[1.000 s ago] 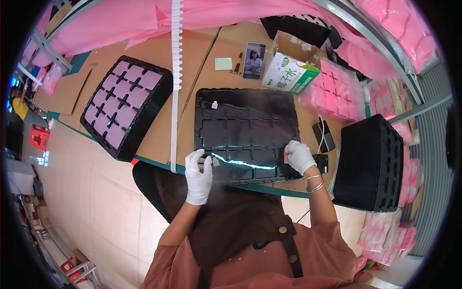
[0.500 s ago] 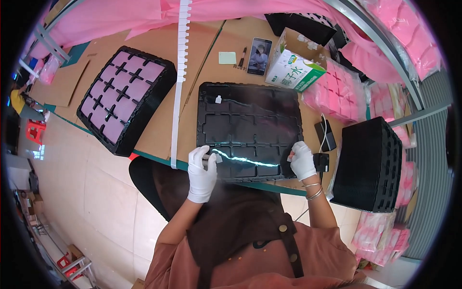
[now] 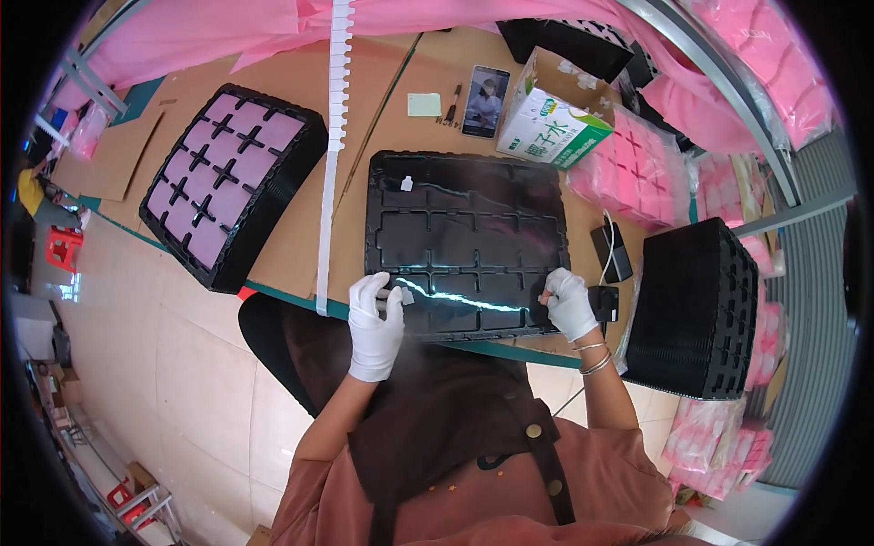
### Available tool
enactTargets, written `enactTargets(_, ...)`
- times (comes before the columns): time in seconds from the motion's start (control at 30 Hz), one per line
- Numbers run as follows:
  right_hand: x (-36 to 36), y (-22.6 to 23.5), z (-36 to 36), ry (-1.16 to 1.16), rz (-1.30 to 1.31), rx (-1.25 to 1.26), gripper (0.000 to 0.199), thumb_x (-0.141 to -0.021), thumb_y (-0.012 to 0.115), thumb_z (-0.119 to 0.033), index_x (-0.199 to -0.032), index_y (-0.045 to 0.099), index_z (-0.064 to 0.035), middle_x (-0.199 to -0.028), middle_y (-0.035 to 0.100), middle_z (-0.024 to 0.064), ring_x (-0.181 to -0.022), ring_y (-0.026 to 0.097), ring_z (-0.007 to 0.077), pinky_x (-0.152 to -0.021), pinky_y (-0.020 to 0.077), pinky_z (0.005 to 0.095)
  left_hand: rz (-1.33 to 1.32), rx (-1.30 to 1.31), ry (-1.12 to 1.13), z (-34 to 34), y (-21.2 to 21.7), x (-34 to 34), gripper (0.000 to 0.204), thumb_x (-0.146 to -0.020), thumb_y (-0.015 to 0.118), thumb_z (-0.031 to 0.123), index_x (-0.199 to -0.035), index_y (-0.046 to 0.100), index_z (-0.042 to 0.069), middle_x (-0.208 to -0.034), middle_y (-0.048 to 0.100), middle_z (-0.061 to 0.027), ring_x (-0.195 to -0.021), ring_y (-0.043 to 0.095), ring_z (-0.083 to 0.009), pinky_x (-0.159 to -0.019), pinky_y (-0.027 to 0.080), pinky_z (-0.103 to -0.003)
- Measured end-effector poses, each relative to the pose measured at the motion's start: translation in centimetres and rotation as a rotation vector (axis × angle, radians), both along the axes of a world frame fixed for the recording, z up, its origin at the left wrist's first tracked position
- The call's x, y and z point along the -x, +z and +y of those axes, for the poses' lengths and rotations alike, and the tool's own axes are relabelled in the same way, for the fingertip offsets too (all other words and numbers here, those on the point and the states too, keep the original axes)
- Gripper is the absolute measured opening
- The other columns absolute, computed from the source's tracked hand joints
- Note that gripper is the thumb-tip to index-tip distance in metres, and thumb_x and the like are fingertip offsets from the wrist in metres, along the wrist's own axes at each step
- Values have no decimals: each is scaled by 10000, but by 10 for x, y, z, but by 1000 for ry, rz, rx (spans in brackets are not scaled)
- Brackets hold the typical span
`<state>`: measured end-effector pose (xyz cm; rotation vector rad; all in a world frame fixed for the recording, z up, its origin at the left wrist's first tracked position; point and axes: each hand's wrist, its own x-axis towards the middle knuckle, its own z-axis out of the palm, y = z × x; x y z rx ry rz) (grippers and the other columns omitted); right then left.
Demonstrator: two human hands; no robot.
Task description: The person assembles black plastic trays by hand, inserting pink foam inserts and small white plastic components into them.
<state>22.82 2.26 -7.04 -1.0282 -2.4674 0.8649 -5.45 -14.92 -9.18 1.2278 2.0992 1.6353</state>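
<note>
Black plastic makes up the shallow rectangular moulded tray (image 3: 469, 241) lying flat on the brown cardboard-covered table (image 3: 287, 264), directly in front of the person, its recessed compartments glossy under a jagged bluish-white streak of glare. One small white tag (image 3: 406, 184) sits near its far left corner, and a small greyish translucent tab (image 3: 406, 296) shows near the near left corner. Just beside that tab, the white-gloved left hand (image 3: 375, 328) is at the tray's near left corner, its fingers bent and its thumb set a little apart from them; whether the fingertips close on anything cannot be told. At the near right corner, the white-gloved right hand (image 3: 571, 307) has its fingers curled in, but what they may pinch is hidden; two thin silver bangles (image 3: 596, 358) circle that wrist. To the left, tilted, stands a thick stack of black trays topped with lilac pads (image 3: 228, 168); between it and the glossy tray runs a long white notched strip (image 3: 333, 173). Beyond the tray are a pale green square of paper (image 3: 423, 105), a dark pen (image 3: 454, 102), a smartphone with a lit screen (image 3: 485, 102) and an open white-and-green carton (image 3: 553, 127). Pink pads in clear plastic (image 3: 628, 173) lie to the carton's right. A black rectangular device with a white cable (image 3: 614, 252) rests between the tray and a tall stack of black trays (image 3: 683, 314) at right.
</note>
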Motion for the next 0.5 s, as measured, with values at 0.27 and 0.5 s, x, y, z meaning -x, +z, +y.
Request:
enactTargets(0.27, 23, -2, -17, -340, -256, -362, 183, -581, 608, 123, -631, 511, -24, -695, 539, 145, -656, 580, 336, -568, 466, 401, 28, -6, -16, -1, 1, 0, 313, -829, 641, 19, -1123, 532, 19, -1103, 506, -145, -764, 611, -186, -614, 521, -272)
enactTargets(0.5, -12, 11, 4, 80, 161, 123, 236, -566, 550, 191, -667, 497, -16, -671, 491, 74, -620, 526, 218, -558, 467, 329, 3, -12, -26, 2, 4, 3, 311, -829, 637, 13, -1122, 534, 18, -1104, 504, -148, -767, 614, -186, -616, 523, -274)
